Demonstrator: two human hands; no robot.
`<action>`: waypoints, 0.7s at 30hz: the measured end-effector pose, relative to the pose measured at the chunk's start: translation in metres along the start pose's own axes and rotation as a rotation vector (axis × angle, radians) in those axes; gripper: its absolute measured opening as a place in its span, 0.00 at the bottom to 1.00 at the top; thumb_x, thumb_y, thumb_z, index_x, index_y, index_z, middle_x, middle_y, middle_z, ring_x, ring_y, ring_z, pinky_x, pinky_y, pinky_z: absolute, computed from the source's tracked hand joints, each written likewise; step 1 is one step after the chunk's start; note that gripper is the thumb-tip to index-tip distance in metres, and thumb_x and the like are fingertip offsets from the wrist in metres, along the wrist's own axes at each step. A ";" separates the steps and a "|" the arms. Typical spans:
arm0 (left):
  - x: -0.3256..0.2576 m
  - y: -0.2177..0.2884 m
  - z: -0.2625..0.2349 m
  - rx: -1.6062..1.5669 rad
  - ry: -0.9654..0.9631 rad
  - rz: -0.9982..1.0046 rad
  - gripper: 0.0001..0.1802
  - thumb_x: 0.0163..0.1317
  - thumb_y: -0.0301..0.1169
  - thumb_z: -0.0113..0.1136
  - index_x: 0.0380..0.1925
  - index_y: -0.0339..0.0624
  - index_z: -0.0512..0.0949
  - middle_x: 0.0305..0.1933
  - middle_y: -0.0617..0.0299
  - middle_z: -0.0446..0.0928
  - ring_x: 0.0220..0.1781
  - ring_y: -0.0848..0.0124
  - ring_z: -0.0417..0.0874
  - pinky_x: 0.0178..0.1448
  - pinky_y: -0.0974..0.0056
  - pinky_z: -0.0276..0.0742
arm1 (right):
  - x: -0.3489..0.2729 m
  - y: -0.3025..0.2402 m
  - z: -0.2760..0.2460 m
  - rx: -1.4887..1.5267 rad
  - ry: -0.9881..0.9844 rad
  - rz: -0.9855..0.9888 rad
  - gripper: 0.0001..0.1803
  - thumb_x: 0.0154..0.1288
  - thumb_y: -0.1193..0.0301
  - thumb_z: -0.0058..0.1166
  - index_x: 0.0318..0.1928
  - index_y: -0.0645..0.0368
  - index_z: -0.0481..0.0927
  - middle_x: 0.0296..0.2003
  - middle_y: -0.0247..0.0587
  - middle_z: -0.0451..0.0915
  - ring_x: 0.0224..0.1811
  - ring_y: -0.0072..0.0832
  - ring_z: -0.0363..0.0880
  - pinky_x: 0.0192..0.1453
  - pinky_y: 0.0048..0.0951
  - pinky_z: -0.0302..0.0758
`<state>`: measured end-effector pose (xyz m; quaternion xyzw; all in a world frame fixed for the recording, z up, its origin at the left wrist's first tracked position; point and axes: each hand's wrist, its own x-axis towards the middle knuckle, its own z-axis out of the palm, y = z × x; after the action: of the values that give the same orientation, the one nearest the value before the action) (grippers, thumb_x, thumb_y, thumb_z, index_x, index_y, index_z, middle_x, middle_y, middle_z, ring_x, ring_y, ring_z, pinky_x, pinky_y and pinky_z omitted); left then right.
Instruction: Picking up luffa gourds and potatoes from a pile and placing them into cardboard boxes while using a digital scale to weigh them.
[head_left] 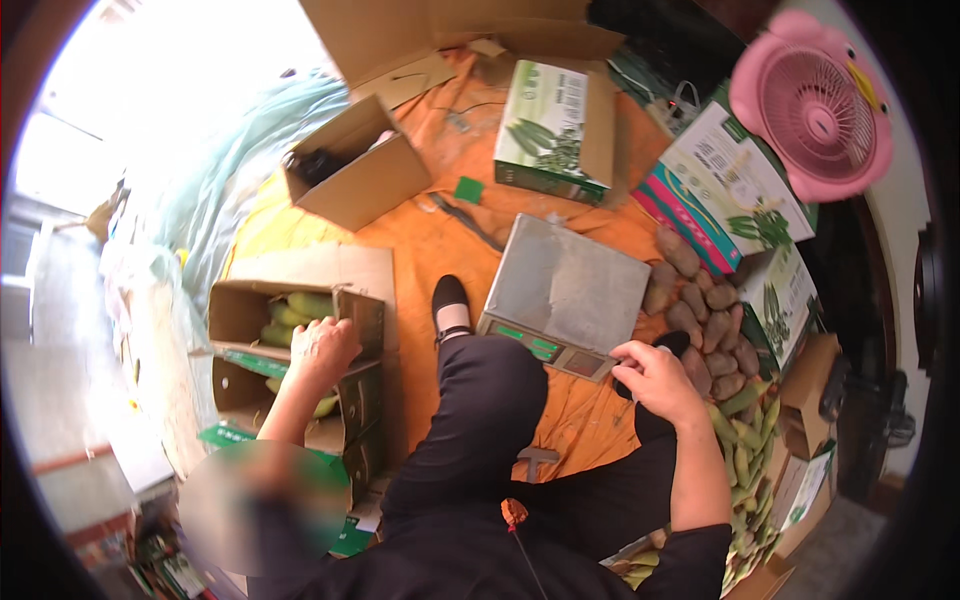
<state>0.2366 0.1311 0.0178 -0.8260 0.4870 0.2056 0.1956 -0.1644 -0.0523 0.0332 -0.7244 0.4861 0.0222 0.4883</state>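
Note:
My left hand is closed over the rim of an open cardboard box, its fingers curled at the box's right side. Inside lie several pale green, elongated vegetables that look like corn cobs in husk. A second open box with similar vegetables sits just nearer to me. On the right, my right hand reaches the control panel of a digital platform scale. Its fingers are apart and touch the panel's right end. Nothing lies on the scale's metal plate.
Reddish-brown tubers are heaped right of the scale, with green husked vegetables piled nearer. Printed cartons and an open brown box stand farther back on the orange sheet. A pink fan stands at the far right.

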 end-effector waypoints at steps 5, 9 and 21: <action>0.064 0.083 -0.051 -0.153 0.242 0.436 0.26 0.52 0.35 0.63 0.53 0.44 0.74 0.51 0.54 0.74 0.58 0.56 0.71 0.59 0.53 0.66 | -0.006 0.002 -0.007 -0.139 0.025 -0.148 0.13 0.58 0.67 0.56 0.42 0.59 0.77 0.32 0.45 0.80 0.37 0.42 0.79 0.41 0.39 0.75; 0.134 0.183 -0.066 -0.041 0.261 0.677 0.29 0.51 0.35 0.65 0.55 0.45 0.71 0.57 0.56 0.70 0.62 0.58 0.67 0.59 0.53 0.66 | -0.015 0.015 -0.007 -0.273 0.067 -0.231 0.15 0.57 0.67 0.56 0.44 0.58 0.76 0.34 0.46 0.80 0.39 0.41 0.79 0.42 0.39 0.74; 0.287 0.418 -0.021 0.502 0.413 0.772 0.25 0.62 0.34 0.50 0.61 0.53 0.67 0.70 0.68 0.55 0.74 0.56 0.50 0.58 0.33 0.62 | -0.053 0.039 -0.040 -0.300 -0.041 -0.137 0.20 0.58 0.63 0.57 0.50 0.54 0.73 0.34 0.40 0.78 0.40 0.38 0.77 0.40 0.37 0.72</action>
<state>-0.0036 -0.2753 -0.1682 -0.5367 0.8198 -0.0281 0.1977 -0.2378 -0.0475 0.0541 -0.8201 0.4166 0.0758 0.3848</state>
